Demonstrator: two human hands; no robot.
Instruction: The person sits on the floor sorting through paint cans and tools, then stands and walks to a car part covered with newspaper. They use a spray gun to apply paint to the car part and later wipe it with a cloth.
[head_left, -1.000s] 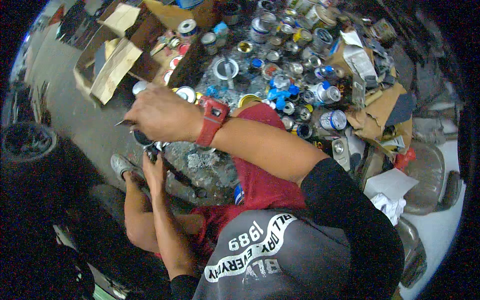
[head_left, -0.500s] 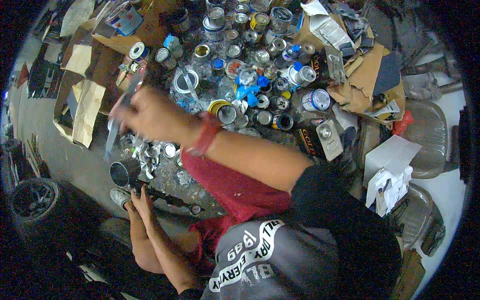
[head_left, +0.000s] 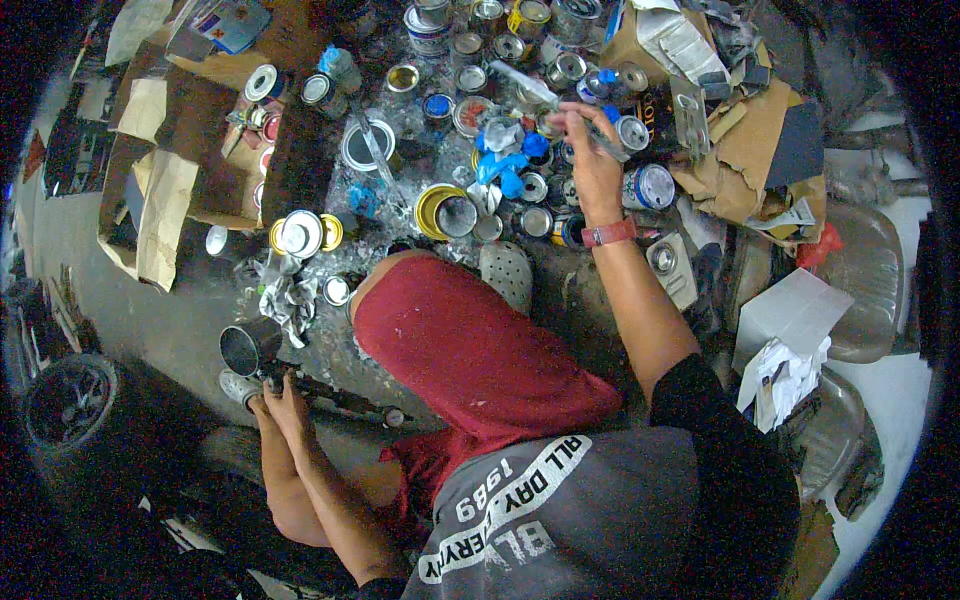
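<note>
My left hand (head_left: 287, 405), at lower left, grips a dark spray gun (head_left: 330, 397) with a black cup (head_left: 248, 346) on top and a small round gauge at its end. My right hand (head_left: 593, 170) is raised over a crowd of paint cans, its fingers round a blurred flat strip, like a mixing stick (head_left: 520, 80). Below it lie crumpled blue gloves (head_left: 498, 168), a yellow-rimmed can (head_left: 433, 213) and a white-and-blue can (head_left: 648, 187). Another strip (head_left: 375, 150) rests across an open white-rimmed can.
Cardboard boxes (head_left: 150, 225) stand at left and torn cardboard (head_left: 748, 150) at right. A dark wheel (head_left: 70, 400) is at far left. Grey chairs (head_left: 865, 290) with papers (head_left: 780, 380) sit at right. Crumpled paper (head_left: 290, 305) lies beside several cans.
My right hand has swung from the left, above the spray gun, to the cans at upper right with the strip. The gun's cup shows fully now, held in my left hand.
</note>
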